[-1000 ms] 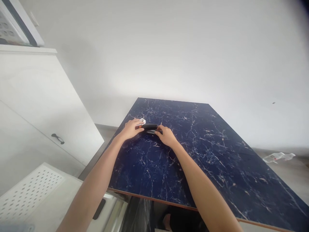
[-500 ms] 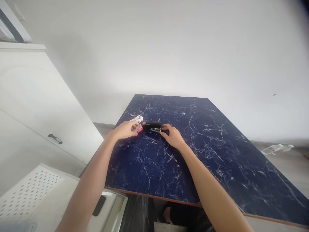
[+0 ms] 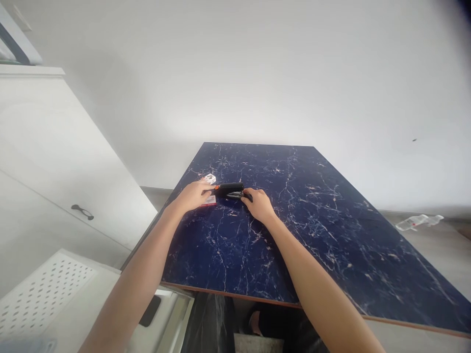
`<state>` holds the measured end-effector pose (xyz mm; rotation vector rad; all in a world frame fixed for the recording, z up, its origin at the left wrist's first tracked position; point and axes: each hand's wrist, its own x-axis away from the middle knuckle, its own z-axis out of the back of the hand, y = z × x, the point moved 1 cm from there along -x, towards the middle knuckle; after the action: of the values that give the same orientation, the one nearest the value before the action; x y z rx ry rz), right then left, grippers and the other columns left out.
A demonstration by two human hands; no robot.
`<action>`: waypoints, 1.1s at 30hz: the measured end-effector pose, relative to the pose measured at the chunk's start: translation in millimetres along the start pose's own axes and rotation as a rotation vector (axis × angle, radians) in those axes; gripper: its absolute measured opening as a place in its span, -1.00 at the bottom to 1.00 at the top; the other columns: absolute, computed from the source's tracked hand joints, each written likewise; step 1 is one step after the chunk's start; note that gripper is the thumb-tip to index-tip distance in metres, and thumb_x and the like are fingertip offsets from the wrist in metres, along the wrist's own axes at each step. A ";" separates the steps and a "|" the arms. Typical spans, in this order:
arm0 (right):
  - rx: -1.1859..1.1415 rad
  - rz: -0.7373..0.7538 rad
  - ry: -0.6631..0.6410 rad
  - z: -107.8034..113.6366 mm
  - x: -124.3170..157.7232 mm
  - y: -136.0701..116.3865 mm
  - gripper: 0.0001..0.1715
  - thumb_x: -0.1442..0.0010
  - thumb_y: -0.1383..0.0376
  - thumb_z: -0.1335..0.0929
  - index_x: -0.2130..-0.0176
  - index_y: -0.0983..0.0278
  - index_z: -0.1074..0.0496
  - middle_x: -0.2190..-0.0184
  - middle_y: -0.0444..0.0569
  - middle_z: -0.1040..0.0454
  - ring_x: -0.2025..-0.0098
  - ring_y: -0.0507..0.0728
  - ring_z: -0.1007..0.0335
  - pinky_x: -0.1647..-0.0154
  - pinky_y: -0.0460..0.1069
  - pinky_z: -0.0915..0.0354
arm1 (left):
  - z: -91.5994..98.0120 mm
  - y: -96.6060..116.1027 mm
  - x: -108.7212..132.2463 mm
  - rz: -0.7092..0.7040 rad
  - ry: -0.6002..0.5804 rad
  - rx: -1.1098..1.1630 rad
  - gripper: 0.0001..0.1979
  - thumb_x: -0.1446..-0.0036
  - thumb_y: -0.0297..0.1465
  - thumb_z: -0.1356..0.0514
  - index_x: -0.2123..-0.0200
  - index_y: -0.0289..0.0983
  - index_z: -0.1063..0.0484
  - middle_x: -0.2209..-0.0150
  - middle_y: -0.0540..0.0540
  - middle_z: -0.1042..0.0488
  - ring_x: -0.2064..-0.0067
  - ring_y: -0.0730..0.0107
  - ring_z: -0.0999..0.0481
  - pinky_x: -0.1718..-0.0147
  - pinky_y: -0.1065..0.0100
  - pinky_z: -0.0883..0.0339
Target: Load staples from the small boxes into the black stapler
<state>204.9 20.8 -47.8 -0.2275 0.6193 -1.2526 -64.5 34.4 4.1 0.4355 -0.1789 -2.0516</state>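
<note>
A black stapler (image 3: 230, 189) with an orange tip lies across the dark blue tabletop, partly opened, its metal inside showing. My left hand (image 3: 195, 194) has its fingers closed on the stapler's left, orange end. My right hand (image 3: 259, 203) pinches the other end between thumb and fingers. Just below my left fingers lies a small red-and-white box (image 3: 209, 201), partly covered by that hand. Behind the same hand, a white box (image 3: 210, 178) with dark print shows only in part.
The blue marbled table (image 3: 312, 235) stands against a pale wall. A white cabinet (image 3: 55, 147) with a dark handle is to the left, above a white perforated panel (image 3: 44, 289). Clear plastic bottles (image 3: 419, 222) lie beyond the table's right edge.
My left hand has let go of the red-and-white box, which now lies on the table, and has taken the stapler's orange end. My right hand stays at the other end.
</note>
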 end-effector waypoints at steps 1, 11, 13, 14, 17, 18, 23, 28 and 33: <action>-0.001 0.000 -0.001 -0.4 -0.2 0.4 -0.66 -0.32 0.25 -0.35 -0.08 0.21 -0.49 0.05 0.04 -0.59 -0.04 0.31 -0.38 -0.05 0.12 -0.29 | 0.8 3.0 -0.4 0.003 -0.008 -0.058 -0.58 -0.30 -0.35 -0.03 -0.13 -0.09 -0.54 -0.02 -0.12 -0.58 0.16 0.17 -0.56 0.24 0.29 -0.34; -0.054 0.035 0.019 5.6 -3.9 1.7 -0.73 -0.32 0.27 -0.34 0.00 0.21 -0.53 0.07 0.02 -0.59 0.02 0.24 -0.47 -0.04 0.09 -0.32 | 8.9 22.0 -2.3 0.101 -0.034 -0.234 -0.58 -0.29 -0.38 0.00 -0.02 -0.09 -0.61 0.09 -0.13 -0.62 0.18 0.13 -0.58 0.25 0.26 -0.32; -0.049 0.068 0.007 11.3 -4.4 4.9 -0.74 -0.31 0.29 -0.35 0.01 0.19 -0.53 0.06 0.01 -0.59 0.03 0.21 -0.49 -0.02 0.07 -0.33 | 14.0 11.3 1.6 0.143 -0.042 -0.123 -0.61 -0.28 -0.29 -0.04 -0.05 -0.05 -0.58 0.06 -0.08 -0.62 0.18 0.16 -0.58 0.26 0.29 -0.32; -0.041 0.078 -0.004 14.5 -4.5 7.3 -0.74 -0.31 0.29 -0.35 0.01 0.18 -0.53 0.06 0.00 -0.59 0.03 0.21 -0.49 -0.02 0.06 -0.33 | 17.1 5.3 3.9 0.161 -0.068 -0.072 -0.61 -0.26 -0.23 -0.07 -0.06 -0.05 -0.57 0.05 -0.07 -0.62 0.17 0.17 -0.58 0.25 0.30 -0.32; -0.019 0.067 -0.043 23.8 -4.4 15.5 -0.75 -0.30 0.29 -0.36 0.03 0.15 -0.54 0.09 -0.03 -0.60 0.06 0.20 -0.51 0.00 0.06 -0.35 | 24.8 -9.6 9.9 0.192 -0.237 0.027 -0.52 -0.11 -0.06 -0.23 -0.06 -0.10 -0.56 0.02 -0.10 -0.60 0.12 0.14 -0.58 0.27 0.33 -0.32; -0.018 0.062 -0.049 26.6 -4.2 17.2 -0.74 -0.30 0.30 -0.37 0.02 0.15 -0.54 0.09 -0.03 -0.60 0.07 0.19 -0.51 0.00 0.06 -0.35 | 26.1 -12.9 11.2 0.198 -0.297 0.040 -0.49 -0.04 -0.04 -0.28 -0.03 -0.10 -0.57 0.01 -0.11 -0.59 0.13 0.13 -0.58 0.29 0.34 -0.32; 0.056 0.178 -0.089 33.6 -2.8 12.6 -0.66 -0.31 0.39 -0.30 -0.02 0.17 -0.52 -0.01 0.02 -0.54 -0.04 0.21 -0.44 -0.05 0.05 -0.31 | 23.6 -19.6 11.8 0.182 -0.327 0.088 -0.60 0.09 -0.16 -0.36 0.13 -0.10 -0.61 0.15 -0.12 -0.61 0.24 0.14 -0.59 0.36 0.33 -0.31; 0.051 0.093 -0.109 35.0 -2.4 10.3 -0.70 -0.29 0.39 -0.31 0.02 0.16 -0.50 0.13 0.00 -0.59 0.09 0.21 -0.50 0.06 0.05 -0.33 | 24.5 -22.6 11.2 0.128 -0.156 0.248 -0.59 0.03 -0.17 -0.36 0.06 -0.08 -0.59 0.11 -0.11 -0.61 0.23 0.15 -0.59 0.30 0.31 -0.36; -0.389 -0.123 0.162 43.5 -4.9 11.0 -0.78 -0.27 0.24 -0.32 0.07 0.20 -0.43 0.14 0.01 -0.57 0.13 0.17 -0.52 0.07 0.05 -0.38 | 26.7 -16.8 7.9 0.109 0.072 0.455 -0.52 -0.02 -0.20 -0.35 -0.04 -0.17 -0.53 -0.11 -0.20 -0.48 0.09 0.13 -0.57 0.25 0.28 -0.44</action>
<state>236.9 21.5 -16.2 -0.4959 1.0015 -1.2687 -91.8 34.5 21.9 0.7598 -0.6186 -1.8785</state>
